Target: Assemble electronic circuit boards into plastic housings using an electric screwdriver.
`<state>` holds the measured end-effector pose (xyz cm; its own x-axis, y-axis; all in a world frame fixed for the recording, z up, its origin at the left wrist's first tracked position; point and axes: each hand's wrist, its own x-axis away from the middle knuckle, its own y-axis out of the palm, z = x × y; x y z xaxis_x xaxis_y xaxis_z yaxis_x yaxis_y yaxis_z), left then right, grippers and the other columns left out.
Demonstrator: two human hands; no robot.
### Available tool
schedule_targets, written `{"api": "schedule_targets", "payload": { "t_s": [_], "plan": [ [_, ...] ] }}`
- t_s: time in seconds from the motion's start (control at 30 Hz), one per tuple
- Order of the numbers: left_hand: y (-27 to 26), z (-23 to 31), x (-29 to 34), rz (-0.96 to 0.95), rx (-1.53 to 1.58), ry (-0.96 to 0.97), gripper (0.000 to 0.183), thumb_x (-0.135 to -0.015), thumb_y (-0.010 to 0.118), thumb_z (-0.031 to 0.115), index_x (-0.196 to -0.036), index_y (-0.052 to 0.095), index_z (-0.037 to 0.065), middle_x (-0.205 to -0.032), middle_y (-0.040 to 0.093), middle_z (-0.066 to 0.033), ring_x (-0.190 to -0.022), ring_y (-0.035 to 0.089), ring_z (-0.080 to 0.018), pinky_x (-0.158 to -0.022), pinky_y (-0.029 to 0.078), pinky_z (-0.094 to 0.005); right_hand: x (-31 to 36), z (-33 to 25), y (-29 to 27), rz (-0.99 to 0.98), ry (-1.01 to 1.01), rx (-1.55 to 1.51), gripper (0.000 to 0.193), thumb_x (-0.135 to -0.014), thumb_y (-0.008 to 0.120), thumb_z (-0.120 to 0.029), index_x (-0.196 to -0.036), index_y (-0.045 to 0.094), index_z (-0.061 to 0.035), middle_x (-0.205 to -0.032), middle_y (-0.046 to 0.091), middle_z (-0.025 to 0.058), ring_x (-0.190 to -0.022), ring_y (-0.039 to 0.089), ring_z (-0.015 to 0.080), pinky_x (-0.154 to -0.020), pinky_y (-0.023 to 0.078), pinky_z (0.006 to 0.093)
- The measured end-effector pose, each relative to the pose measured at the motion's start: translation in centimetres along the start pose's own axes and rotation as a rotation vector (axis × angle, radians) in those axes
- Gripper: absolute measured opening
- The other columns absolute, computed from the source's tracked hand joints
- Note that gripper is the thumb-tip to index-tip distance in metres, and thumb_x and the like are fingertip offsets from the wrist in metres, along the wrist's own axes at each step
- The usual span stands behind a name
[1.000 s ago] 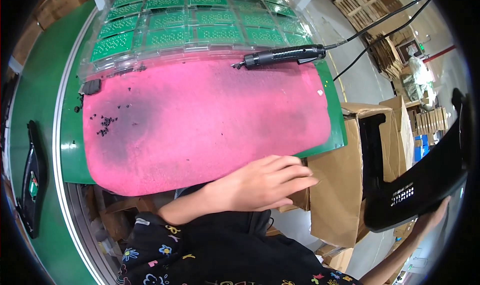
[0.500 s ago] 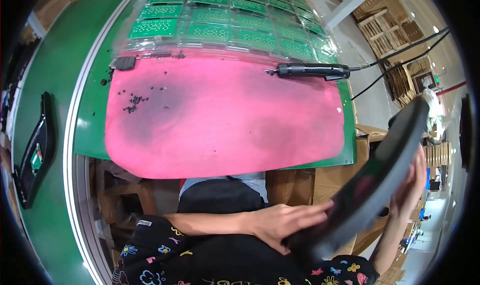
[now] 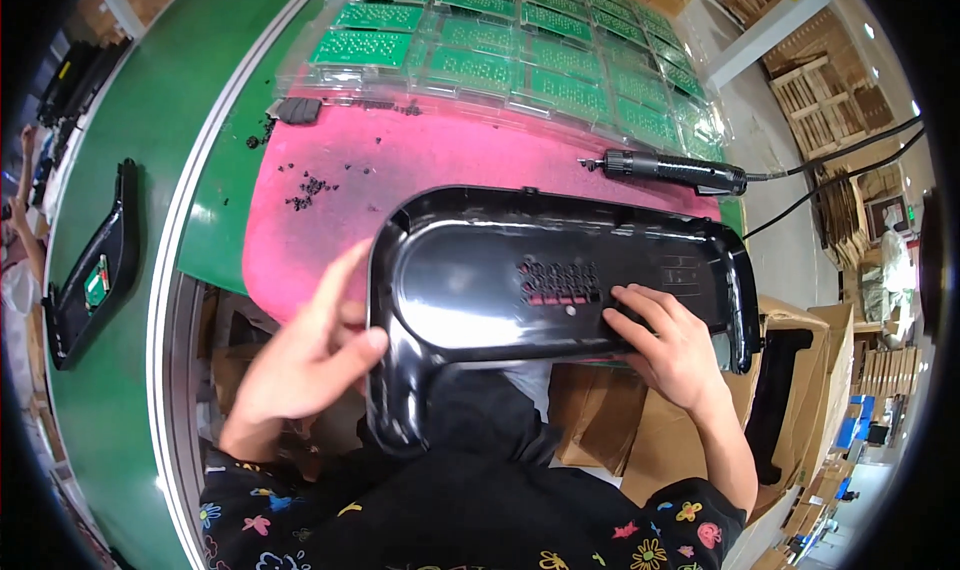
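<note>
A black glossy plastic cover (image 3: pixel 470 300), long and with a raised rim, lies tilted over the near part of the pink mat (image 3: pixel 275 230), its hollow inside facing up. Small slots pierce its middle. Its left rim is in the grip of my left hand (image 3: pixel 300 370), thumb at the near side and the other fingers partly hidden behind the rim. My right hand (image 3: pixel 675 350) holds the near edge at the right, fingers on the inner face. Beyond the cover an electric screwdriver (image 3: pixel 670 168) lies on the mat. Small black screws (image 3: pixel 310 192) are scattered at the mat's left.
Clear trays of green circuit boards (image 3: pixel 470 70) stand behind the mat. On the green surface at left lies another black cover (image 3: pixel 95 270) with a small board. A cardboard box (image 3: pixel 640 430) at lower right holds a black part (image 3: pixel 785 400). A co-worker's arm (image 3: pixel 28 160) shows far left.
The cover has come from the lower right to over the mat and turned its inside up. My left hand has moved to its left rim; my right hand is now on its near edge.
</note>
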<state>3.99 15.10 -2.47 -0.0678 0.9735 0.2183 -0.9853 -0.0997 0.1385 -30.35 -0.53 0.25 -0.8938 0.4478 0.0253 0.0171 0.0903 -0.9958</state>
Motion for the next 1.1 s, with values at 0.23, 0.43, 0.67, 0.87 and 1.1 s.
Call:
{"api": "schedule_targets", "payload": {
  "t_s": [0.23, 0.43, 0.67, 0.87, 1.1],
  "plan": [
    [-0.6, 5.9, -8.7, 0.03, -1.124, 0.604, 0.037, -0.084, 0.071, 0.012, -0.118, 0.06, 0.002, -0.081, 0.061, -0.011, -0.075, 0.062, -0.0261, -0.066, 0.048, -0.0369, -9.7, 3.0, -0.7, 0.594, -0.079, -0.178, 0.016, -0.084, 0.065, 0.001, -0.099, 0.063, -0.0018, -0.096, 0.067, 0.0141, -0.086, 0.065, 0.0327, -0.074, 0.051, 0.0391],
    [2.3, 2.8, -17.2, -0.211, -1.369, 0.711, 0.031, -0.085, 0.07, 0.026, -0.098, 0.06, 0.0, -0.1, 0.062, -0.0159, -0.101, 0.06, -0.0354, -0.085, 0.051, -0.0457, -22.3, 10.2, 0.6, 0.521, 0.258, 0.04, 0.045, -0.089, 0.063, -0.019, -0.131, 0.054, -0.0069, -0.133, 0.05, 0.02, -0.123, 0.05, 0.0384, -0.103, 0.044, 0.0487],
    [0.2, 2.8, -17.8, -0.289, -1.193, 0.767, 0.023, -0.086, 0.068, 0.024, -0.089, 0.061, 0.002, -0.088, 0.062, -0.0124, -0.088, 0.062, -0.0341, -0.074, 0.051, -0.0451, -27.9, 14.6, 3.2, 0.266, 0.448, 0.158, 0.049, -0.093, 0.058, -0.024, -0.14, 0.051, -0.0099, -0.152, 0.037, 0.0173, -0.141, 0.036, 0.0323, -0.113, 0.032, 0.0541],
    [-0.7, 3.2, -18.0, -0.212, -1.214, 0.856, 0.028, -0.08, 0.075, 0.025, -0.084, 0.061, 0.002, -0.086, 0.061, -0.0099, -0.086, 0.061, -0.031, -0.073, 0.05, -0.0425, -26.3, 14.4, 1.9, 0.515, 0.222, 0.341, 0.041, -0.095, 0.056, -0.019, -0.133, 0.053, -0.005, -0.145, 0.047, 0.0093, -0.137, 0.041, 0.0274, -0.113, 0.029, 0.0522],
    [0.2, 5.2, -16.9, 0.268, -1.089, 1.178, 0.064, -0.063, 0.085, 0.006, -0.121, 0.059, 0.008, -0.129, 0.055, -0.0111, -0.12, 0.049, -0.0332, -0.102, 0.042, -0.0425, -18.9, 5.1, -3.3, 0.689, -0.06, -0.27, 0.038, -0.081, 0.06, 0.005, -0.118, 0.06, -0.0025, -0.121, 0.061, 0.0127, -0.116, 0.056, 0.0316, -0.1, 0.043, 0.0395]
  ]
}}
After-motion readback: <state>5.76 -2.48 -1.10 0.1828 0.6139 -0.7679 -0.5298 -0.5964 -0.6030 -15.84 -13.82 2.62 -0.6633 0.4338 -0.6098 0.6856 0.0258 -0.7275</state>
